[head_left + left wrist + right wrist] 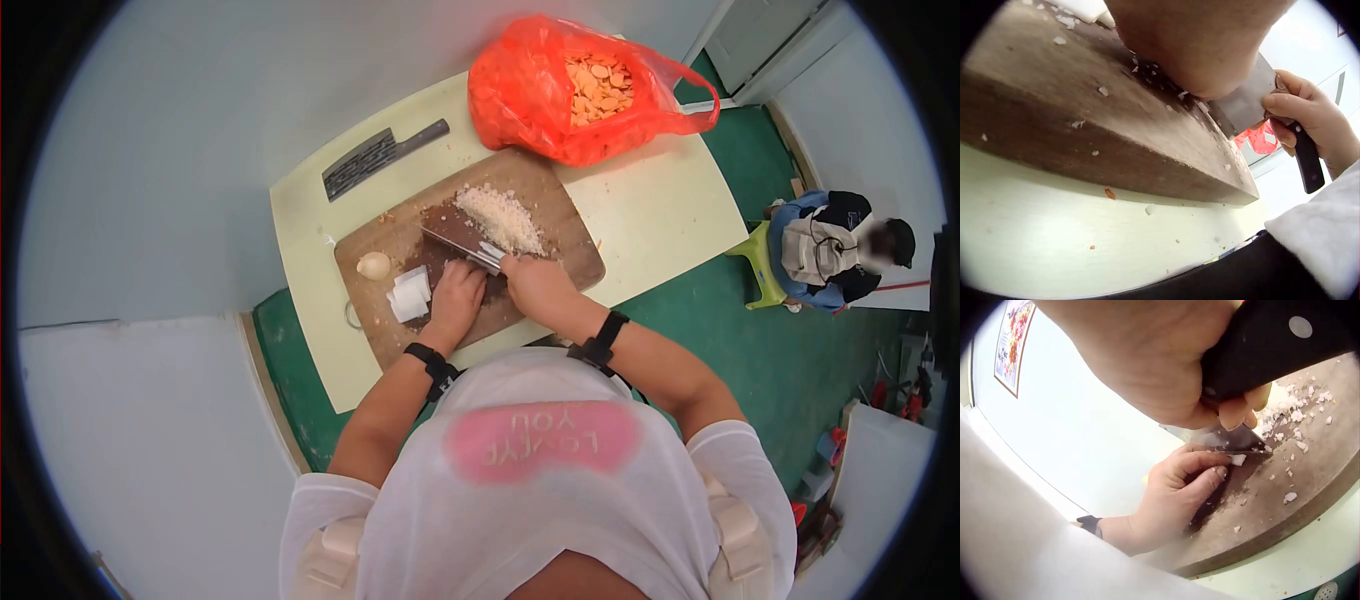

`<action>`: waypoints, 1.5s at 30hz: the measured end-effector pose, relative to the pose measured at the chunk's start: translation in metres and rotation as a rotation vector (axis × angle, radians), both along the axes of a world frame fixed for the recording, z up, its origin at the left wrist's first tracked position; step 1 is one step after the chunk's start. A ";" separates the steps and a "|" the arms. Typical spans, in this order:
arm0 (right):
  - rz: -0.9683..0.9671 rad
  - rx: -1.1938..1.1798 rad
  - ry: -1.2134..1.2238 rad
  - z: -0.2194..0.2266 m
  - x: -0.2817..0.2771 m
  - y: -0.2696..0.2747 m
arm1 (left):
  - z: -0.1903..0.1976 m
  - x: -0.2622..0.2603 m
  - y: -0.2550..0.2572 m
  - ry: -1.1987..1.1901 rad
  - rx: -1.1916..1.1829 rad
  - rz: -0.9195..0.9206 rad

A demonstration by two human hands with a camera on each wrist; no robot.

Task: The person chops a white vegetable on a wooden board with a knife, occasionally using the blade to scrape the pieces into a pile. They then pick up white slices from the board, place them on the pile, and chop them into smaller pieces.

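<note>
My right hand (540,290) grips a cleaver by its black handle (1309,159), its metal blade (1249,103) standing edge-down over the wooden chopping board (560,205). Beside the blade, my left hand (460,300) pinches a small white vegetable piece (1238,460) between thumb and fingers at the board. A heap of finely chopped white bits (505,218) lies beyond the blade. White chunks (409,295) sit left of my left hand, near a pale rounded piece (373,266). In the left wrist view, my left hand's fingertips are hidden.
A second cleaver (375,160) with a dark patterned blade lies behind the board on the pale table (660,230). At the back right stands a red plastic bag (510,95) of orange slices (600,88). Another person (835,245) sits on a green stool (760,265) to the right.
</note>
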State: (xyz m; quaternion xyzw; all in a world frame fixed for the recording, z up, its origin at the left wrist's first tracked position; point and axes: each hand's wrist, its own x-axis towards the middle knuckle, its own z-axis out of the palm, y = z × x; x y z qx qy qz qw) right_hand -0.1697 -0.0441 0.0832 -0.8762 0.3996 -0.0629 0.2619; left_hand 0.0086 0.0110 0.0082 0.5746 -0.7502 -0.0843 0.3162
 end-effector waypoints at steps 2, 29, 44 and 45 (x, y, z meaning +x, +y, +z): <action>0.002 0.017 0.028 0.003 -0.003 0.004 | -0.001 -0.001 0.002 0.000 0.007 0.008; -0.062 -0.011 -0.011 -0.008 0.003 0.003 | -0.001 0.003 0.003 -0.027 -0.006 -0.037; 0.004 0.031 0.039 -0.003 0.001 0.006 | 0.001 0.004 -0.001 -0.026 -0.042 -0.050; -0.008 0.024 0.033 -0.004 0.004 0.005 | 0.003 0.004 0.000 -0.029 -0.048 -0.061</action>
